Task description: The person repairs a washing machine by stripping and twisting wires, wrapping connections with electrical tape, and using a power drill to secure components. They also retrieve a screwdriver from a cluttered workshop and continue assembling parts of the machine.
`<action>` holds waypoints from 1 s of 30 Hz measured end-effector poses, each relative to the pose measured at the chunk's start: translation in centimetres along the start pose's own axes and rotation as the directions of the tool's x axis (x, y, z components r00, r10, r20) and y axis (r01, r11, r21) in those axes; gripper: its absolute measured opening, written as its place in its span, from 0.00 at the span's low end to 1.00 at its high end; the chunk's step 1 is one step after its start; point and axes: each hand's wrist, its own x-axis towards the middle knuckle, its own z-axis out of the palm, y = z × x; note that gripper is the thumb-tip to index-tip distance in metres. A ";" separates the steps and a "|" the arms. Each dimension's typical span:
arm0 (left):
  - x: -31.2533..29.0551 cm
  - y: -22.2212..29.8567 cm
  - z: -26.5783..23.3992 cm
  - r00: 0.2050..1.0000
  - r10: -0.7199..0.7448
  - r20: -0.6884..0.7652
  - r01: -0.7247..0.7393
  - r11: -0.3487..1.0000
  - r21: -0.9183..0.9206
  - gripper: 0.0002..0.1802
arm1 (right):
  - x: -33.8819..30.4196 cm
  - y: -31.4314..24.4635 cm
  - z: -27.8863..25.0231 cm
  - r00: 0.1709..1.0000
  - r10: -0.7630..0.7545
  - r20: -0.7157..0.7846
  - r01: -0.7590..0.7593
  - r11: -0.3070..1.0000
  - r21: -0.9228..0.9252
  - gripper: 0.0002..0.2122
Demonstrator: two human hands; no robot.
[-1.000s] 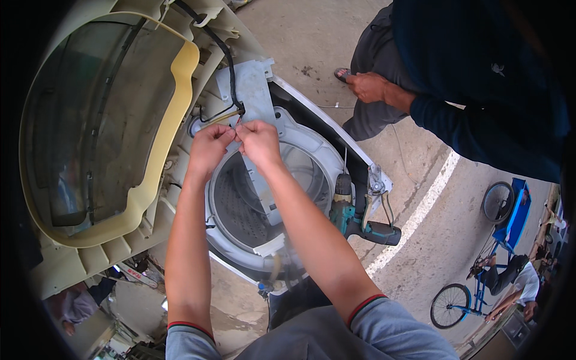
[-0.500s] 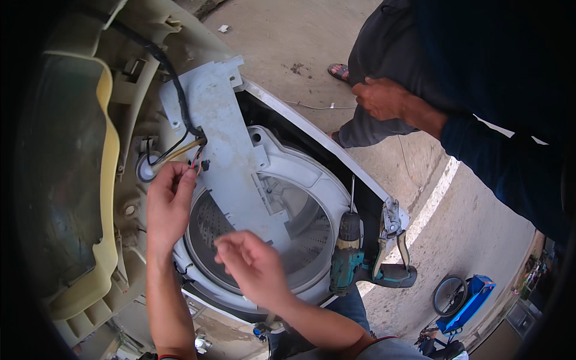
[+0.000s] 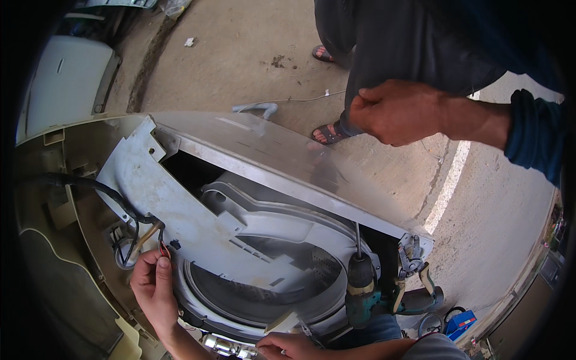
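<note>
My left hand (image 3: 157,291) is closed in a pinch on thin red wires (image 3: 163,247). They come out beside a black cable (image 3: 111,193) at a pale metal plate (image 3: 174,210). The plate lies slantwise over the round tub opening (image 3: 312,225) of a top-loading washing machine. At the lower edge, my right hand (image 3: 291,347) has its fingers curled, partly cut off by the frame. Whether it grips anything is hidden. A blurred beige piece (image 3: 282,324) shows just above it.
A cordless drill (image 3: 362,291) and pliers (image 3: 414,264) rest at the machine's right corner. Another person's hand (image 3: 399,113) hangs beyond the far panel (image 3: 288,171). A white casing (image 3: 69,78) stands at far left; a blue cart (image 3: 461,324) is at lower right.
The view has shifted, so the machine sits lower and more of the far side shows. My right hand has moved from over the tub down to the near edge. My left hand keeps its pinch.
</note>
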 end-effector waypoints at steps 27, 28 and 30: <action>1.1 -0.2 1.2 0.997 0.080 -0.023 -0.081 0.995 -0.060 0.11 | -2.6 -0.5 -0.4 0.985 -0.040 0.167 -0.005 0.964 0.265 0.05; 1.1 0.0 1.3 0.997 0.064 -0.037 -0.066 0.996 -0.060 0.12 | -2.8 -0.9 -0.6 0.983 -0.033 0.181 -0.016 0.966 0.259 0.05; 1.1 0.0 1.4 0.998 0.035 -0.059 -0.038 0.997 -0.065 0.12 | -3.0 -1.8 -1.4 0.977 -0.012 0.212 -0.042 0.968 0.249 0.05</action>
